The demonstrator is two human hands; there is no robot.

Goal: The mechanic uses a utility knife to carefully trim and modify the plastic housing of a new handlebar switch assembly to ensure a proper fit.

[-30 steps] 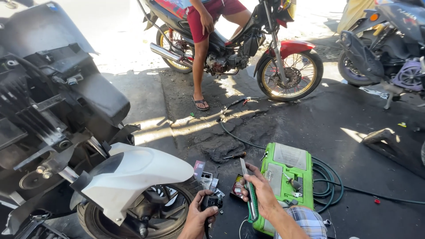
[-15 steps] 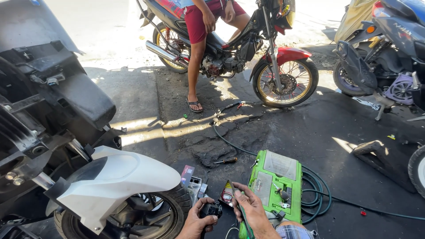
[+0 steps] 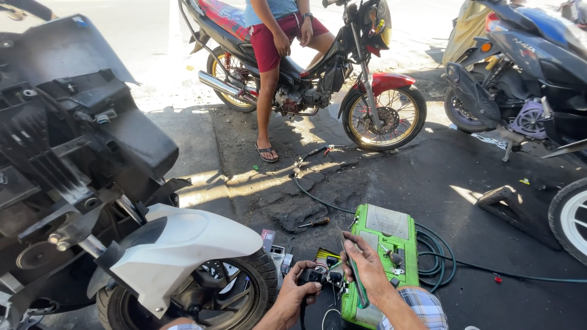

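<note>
Black part: small black electrical component with wires, low on the oily ground beside the bright green plastic toolbox.
Left hand: fingers curled shut around the component, forearm rising from the lower edge.
Right hand: fingers closed on a slim green-handled tool, wrist over the toolbox.
Nearby: white scooter fender, front tyre.
Background: a seated person on a red motorcycle.

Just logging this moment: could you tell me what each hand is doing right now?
Left hand: closed around a small black part.
Right hand: closed, holding a slim tool.
</note>
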